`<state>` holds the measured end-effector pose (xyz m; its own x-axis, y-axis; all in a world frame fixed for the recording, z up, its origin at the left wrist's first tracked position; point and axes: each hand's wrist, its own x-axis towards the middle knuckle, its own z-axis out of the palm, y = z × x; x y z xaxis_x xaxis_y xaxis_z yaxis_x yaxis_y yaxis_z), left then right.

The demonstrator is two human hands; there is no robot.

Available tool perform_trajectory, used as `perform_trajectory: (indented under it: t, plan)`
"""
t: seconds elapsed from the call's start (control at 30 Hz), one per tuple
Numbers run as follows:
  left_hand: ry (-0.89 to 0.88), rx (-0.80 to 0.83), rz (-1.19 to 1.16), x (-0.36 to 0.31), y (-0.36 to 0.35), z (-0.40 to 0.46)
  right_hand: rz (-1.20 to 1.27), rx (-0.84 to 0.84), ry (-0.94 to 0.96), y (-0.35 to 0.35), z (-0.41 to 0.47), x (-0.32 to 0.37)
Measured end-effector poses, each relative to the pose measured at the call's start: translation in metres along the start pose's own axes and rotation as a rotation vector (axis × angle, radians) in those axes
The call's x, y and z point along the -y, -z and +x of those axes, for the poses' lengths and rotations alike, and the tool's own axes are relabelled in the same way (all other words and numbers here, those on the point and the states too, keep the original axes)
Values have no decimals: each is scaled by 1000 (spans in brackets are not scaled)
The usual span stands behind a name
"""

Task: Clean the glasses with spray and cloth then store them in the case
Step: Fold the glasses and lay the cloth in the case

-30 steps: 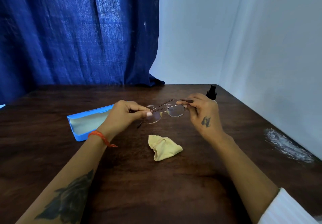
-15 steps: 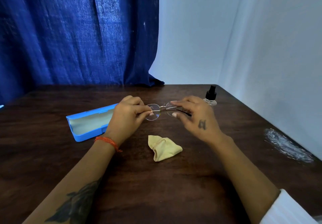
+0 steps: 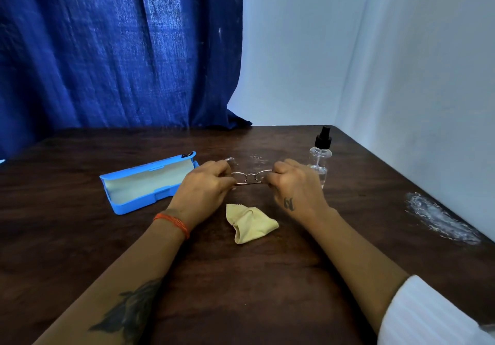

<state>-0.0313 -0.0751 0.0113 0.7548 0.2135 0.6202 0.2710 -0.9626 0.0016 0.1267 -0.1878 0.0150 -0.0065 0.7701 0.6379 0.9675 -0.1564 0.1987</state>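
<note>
Here, both hands, left hand [image 3: 206, 186] & right hand [image 3: 296, 186], grip glasses [image 3: 247, 178]; cloth [image 3: 249, 224] below, case [image 3: 146, 181] left.

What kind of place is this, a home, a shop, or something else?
Probably a makeshift recording corner, not a lived-in room. A plain white sheet and a blue curtain hang as backdrops behind a dark wooden table, which carries only a few items, such as the open blue case and spray bottle.

Hanging at the back left: blue curtain [image 3: 112, 49]. Standing behind and along the right: white backdrop [image 3: 375, 49]. Lying underneath: dark wooden surface [image 3: 241, 291], bearing a whitish smear [image 3: 439, 218] near its right edge.
</note>
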Motion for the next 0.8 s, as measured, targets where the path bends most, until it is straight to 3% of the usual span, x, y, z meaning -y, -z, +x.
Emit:
perform_trajectory:
  t: [0.3,0.5,0.6,0.67,0.73,0.8]
  plan:
    - [-38,62,9,-12,-3,-5,-124,121,101,0,-7,5]
    - [116,-29,-157,-14,-6,-13,-130,205,43,0,-12,8]
    - [240,-125,-254,-16,-5,-18,38,188,-86,-1,-14,8]
    - [345,-158,-333,-17,-4,-24,226,85,-224,3,-14,10]
    - [445,-92,-390,-18,-3,-33,468,-16,-290,6,-12,16]
    - [492,39,-378,-19,-3,-42,619,43,-290,5,-8,21]
